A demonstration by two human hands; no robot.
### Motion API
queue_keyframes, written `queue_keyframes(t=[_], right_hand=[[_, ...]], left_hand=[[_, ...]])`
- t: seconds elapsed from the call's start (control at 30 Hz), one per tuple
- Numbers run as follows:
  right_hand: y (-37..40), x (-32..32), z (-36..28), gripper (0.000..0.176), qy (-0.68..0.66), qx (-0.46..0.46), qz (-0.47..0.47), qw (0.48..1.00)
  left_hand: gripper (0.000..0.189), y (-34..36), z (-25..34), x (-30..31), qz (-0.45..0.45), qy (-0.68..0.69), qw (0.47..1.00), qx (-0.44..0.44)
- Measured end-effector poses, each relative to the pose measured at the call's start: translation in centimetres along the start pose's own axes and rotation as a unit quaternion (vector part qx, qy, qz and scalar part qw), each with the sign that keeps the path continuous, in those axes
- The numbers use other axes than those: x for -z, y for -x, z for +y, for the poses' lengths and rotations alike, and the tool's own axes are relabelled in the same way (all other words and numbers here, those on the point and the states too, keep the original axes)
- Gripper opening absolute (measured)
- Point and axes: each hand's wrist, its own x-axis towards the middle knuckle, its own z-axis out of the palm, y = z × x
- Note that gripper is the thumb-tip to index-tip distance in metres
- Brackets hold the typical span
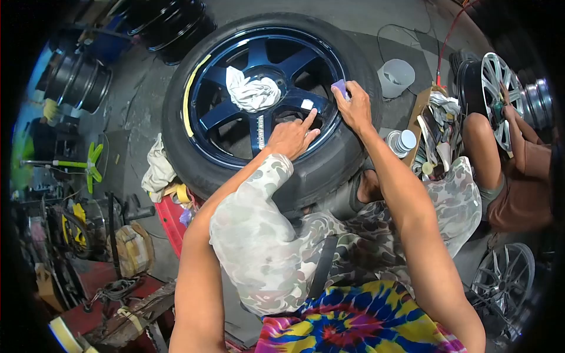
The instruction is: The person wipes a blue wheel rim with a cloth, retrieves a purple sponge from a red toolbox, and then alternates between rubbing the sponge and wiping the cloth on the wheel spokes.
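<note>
The blue wheel lies face up just ahead of the person's knees, tyre around it and a white rag bunched over its middle. The right hand has its fingers closed in a pinch on a purple pad at the rim's right edge; the left hand looks to grip nothing, fingers loosely spread, index stretched to a white scrap on a spoke. It looks like edge rubbing; I'd keep the pad flat, the pressure light and even, follow the curve and wipe often to check, staying clear of the yellow tape at the far left. White lettering on the near spoke seems to say "VOLK RACING", though it's too small to swear to. I can read nothing on the tin.
</note>
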Motion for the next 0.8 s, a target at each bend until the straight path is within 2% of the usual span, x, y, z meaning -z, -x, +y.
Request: queue_keyframes(t=[0.07, 0.17, 0.2, 0.23, 0.3, 0.47, 0.6, 0.77, 0.8], right_hand=[[0.0, 0.0, 0.1, 0.031, -0.004, 0.004, 0.004, 1.000], [-0.1, -0.1, 0.0, 0.029, 0.018, 0.001, -0.012, 1.000], [-0.1, -0.2, 0.1, 0.029, 0.020, -0.001, -0.006, 1.000], [-0.1, -0.2, 0.2, 0.029, 0.022, -0.002, 0.001, 1.000], [0.1, -0.4, 0.3, 0.030, 0.019, 0.008, 0.013, 1.000], [0.0, -0.6, 0.2, 0.030, 0.009, 0.000, -0.015, 1.000], [0.1, -0.6, 0.9, 0.028, 0.015, 0.017, 0.001, 1.000], [0.3, -0.4, 0.3, 0.028, -0.050, -0.038, -0.011, 0.998], [0.2, -0.3, -0.1, 0.030, -0.026, -0.048, -0.019, 0.998]], left_hand=[[0.060, 0.3, -0.4, 0.0, 0.002, 0.014, 1.000, -0.004], [0.065, 0.2, -1.2, 1.1, -0.026, 0.029, 0.995, 0.097], [0.067, -0.1, -1.7, 1.0, -0.035, 0.053, 0.993, 0.101], [0.067, 0.1, -2.0, 0.8, -0.036, 0.052, 0.993, 0.100], [0.067, 0.6, -2.4, 0.8, -0.038, 0.090, 0.994, 0.040], [0.070, 1.7, -2.3, 0.8, -0.014, 0.142, 0.989, 0.027], [0.073, 0.7, -1.2, 0.0, -0.019, 0.157, 0.986, 0.055], [0.078, -0.7, 0.5, -3.8, 0.052, 0.222, 0.968, 0.101], [0.080, -0.8, 0.9, -4.1, 0.033, 0.254, 0.962, 0.100]])
